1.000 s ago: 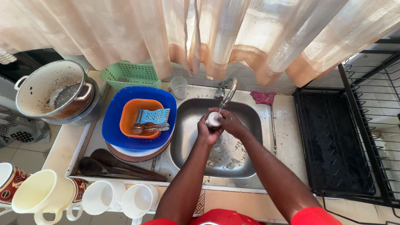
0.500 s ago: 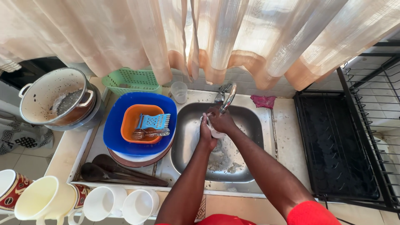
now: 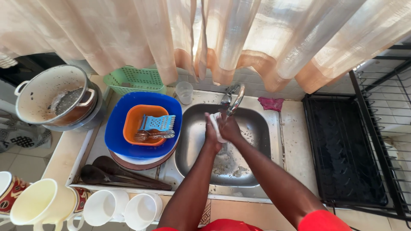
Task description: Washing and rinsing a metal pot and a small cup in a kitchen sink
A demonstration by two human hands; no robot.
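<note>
- Hands working together: we're pressing our left hand (image 3: 212, 132) and right hand (image 3: 230, 128) around a small white piece (image 3: 215, 126), both grasping it.
- Piece now sitting higher than a second ago, right under the tap (image 3: 234, 99), over the sink (image 3: 257, 128).
- Blue basin (image 3: 117, 128) waiting alongside.

White object (image 3: 215, 126) mostly hidden between hands

Packages, labels, signs, screens: none in view. The counter, the sink and the drying rack carry only unlabelled kitchenware.
</note>
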